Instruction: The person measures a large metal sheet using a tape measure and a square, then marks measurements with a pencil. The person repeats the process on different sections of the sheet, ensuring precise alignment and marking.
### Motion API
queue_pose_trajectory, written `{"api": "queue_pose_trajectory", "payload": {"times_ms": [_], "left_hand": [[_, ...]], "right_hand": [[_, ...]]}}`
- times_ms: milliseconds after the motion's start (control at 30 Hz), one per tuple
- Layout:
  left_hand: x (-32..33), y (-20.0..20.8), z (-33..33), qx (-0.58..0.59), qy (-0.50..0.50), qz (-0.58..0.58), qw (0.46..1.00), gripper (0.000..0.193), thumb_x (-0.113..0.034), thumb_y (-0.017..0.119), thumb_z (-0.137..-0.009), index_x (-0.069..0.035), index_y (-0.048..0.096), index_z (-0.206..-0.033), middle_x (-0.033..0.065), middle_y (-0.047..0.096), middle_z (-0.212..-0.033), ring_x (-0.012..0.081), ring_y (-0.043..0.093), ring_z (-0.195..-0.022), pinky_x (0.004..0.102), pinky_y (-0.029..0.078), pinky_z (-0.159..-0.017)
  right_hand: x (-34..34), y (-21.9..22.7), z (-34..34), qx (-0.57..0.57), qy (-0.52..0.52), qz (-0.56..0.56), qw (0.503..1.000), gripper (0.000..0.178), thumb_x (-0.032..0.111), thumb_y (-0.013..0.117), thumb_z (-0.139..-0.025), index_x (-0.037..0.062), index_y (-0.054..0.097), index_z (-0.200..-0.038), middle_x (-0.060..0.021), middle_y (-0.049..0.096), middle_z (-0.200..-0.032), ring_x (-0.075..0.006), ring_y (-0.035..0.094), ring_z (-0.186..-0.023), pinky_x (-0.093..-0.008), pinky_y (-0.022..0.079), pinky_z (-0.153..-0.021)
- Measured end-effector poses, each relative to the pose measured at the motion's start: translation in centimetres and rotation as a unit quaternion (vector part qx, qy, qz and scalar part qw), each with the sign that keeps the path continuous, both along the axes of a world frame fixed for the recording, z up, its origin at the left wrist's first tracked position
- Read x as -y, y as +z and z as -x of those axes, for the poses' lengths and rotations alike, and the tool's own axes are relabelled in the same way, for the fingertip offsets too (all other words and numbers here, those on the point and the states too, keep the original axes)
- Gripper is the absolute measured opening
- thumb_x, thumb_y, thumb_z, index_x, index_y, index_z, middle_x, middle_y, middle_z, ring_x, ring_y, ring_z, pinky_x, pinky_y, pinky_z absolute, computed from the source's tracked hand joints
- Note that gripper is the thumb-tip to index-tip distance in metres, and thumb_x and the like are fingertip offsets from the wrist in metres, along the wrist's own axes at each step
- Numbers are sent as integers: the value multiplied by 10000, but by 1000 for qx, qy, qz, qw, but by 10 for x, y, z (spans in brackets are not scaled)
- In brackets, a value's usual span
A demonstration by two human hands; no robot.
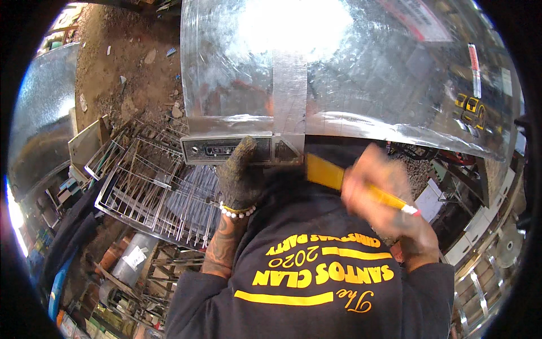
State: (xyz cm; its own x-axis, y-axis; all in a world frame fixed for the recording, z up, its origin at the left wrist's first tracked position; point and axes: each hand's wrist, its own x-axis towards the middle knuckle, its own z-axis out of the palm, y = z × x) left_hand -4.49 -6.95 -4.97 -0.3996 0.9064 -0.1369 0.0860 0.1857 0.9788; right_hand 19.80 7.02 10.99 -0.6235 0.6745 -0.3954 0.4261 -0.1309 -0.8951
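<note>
My left hand [239, 172], in a dark glove with a beaded bracelet at the wrist, presses the dark stock of a large square [289, 90] at the near edge of a shiny metal sheet [231, 85]. The thumb lies over the stock; the other fingers are mostly hidden below. Flat across the sheet, the square's metal blade points away from me. My bare right hand [377, 186] is closed around a long yellow tool [324, 172], just right of the square's corner. Motion smears this hand. The tool is broad in front, with a white and red back end; its exact kind cannot be made out.
Two yellow-and-black tape measures [470, 107] appear on the right part of the sheet. Wire racks [164, 189] stand at the left, near my left forearm. A metal cylinder [131, 257] lies lower left. Bare dirt ground [130, 68] shows beyond the racks.
</note>
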Motion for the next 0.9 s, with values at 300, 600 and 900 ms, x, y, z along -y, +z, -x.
{"api": "queue_pose_trajectory", "payload": {"times_ms": [300, 600, 900], "left_hand": [[-6, 9, -4, 136, 19, -40, 990, 394, -140, 677, -899, -17, 615, -1268, 115, 680, -1205, 245, 656, -1101, 394, 512, -971], [-8, 15, 18, 6, 18, 78, 997, 349, -255, 530, -1009, 0, 615, -1232, 108, 673, -1188, 244, 647, -1094, 437, 507, -978], [-32, 49, 15, 380, 67, 65, 920, 354, -270, 542, -999, -9, 621, -1224, 119, 678, -1190, 261, 655, -1080, 439, 513, -958]], "right_hand": [[26, -7, -17, 1, -128, 166, 978, 202, 126, 514, -1026, -12, 607, -1140, -113, 711, -932, -131, 689, -802, -266, 560, -743], [36, -65, 29, -102, -192, 211, 953, 299, 185, 471, -1068, -33, 612, -1217, -142, 707, -1034, -159, 695, -900, -286, 565, -804], [24, -85, 76, -193, -213, 256, 923, 323, 254, 653, -981, -10, 641, -1167, -53, 666, -991, -130, 650, -881, -299, 583, -778]]}}
